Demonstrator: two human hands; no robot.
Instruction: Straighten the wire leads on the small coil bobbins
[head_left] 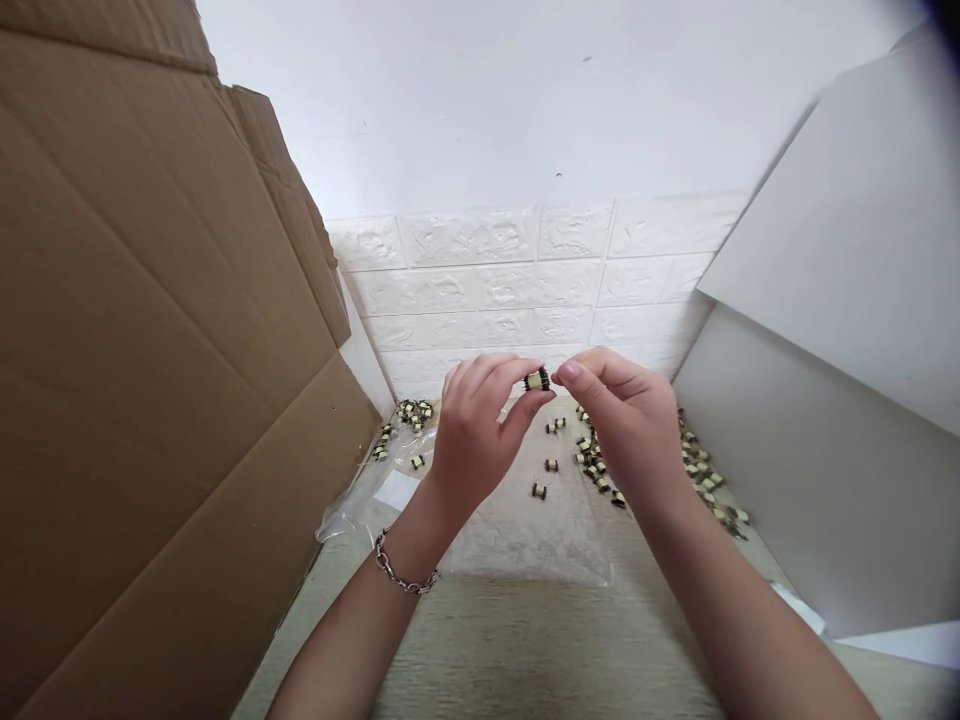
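Between the thumb and fingertips of my left hand [476,410] is a small transformer [537,380], with yellow tape round its middle and dark ends with pins. It is held up above the table. My right hand [634,405] is closed in a pinch, thumb against forefinger, right beside the transformer's right end. What the pinch holds, if anything, is too small to make out. Below the hands, a few similar transformers [539,491] lie apart on a clear plastic bag [525,545].
A heap of transformers [705,475] spreads on the right, partly behind my right hand. A smaller cluster [415,414] lies at the back left on plastic, near a white paper slip [397,489]. Cardboard [150,350] stands at left, white panels [817,470] at right, a brick-patterned wall [480,285] behind.
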